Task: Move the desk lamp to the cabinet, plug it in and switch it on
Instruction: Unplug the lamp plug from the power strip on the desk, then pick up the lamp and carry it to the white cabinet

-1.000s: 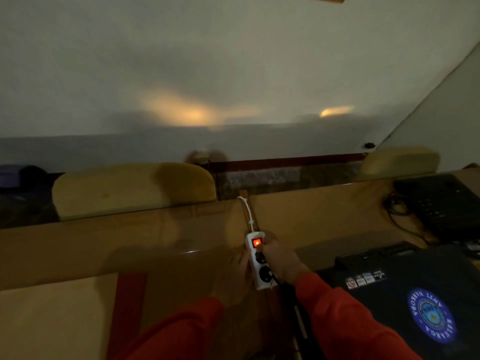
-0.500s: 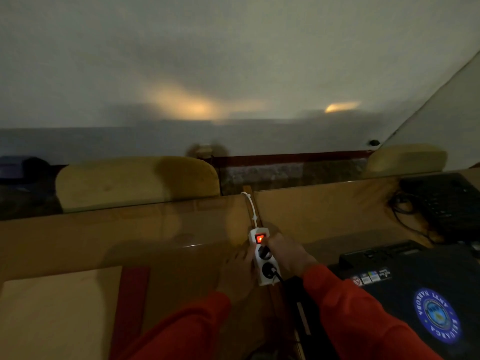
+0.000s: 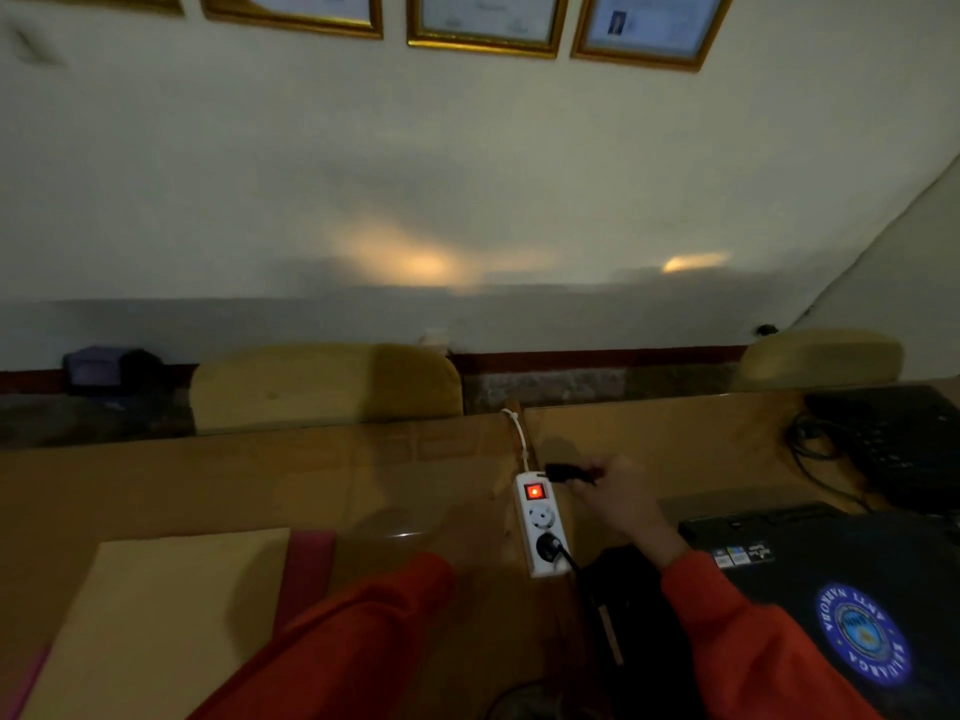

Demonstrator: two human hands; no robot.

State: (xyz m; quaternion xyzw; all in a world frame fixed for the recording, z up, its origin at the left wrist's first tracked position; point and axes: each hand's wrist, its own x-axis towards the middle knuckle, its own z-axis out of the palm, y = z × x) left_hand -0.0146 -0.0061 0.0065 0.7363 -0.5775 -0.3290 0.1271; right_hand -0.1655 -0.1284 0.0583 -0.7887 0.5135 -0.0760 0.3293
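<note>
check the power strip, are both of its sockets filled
No, only the near socket of the power strip has a plug in it; the middle one is empty, and the right hand holds a black plug clear of it.

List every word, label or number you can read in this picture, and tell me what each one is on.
Round blue emblem on the black laptop lid: ring of white lettering, seen upside down and too blurred to read.
Small stickers near the laptop's hinge: too small to read.
Gold-framed certificates on the wall: print too blurred to read.
White power strip with the lit red switch: no lettering visible.
</note>
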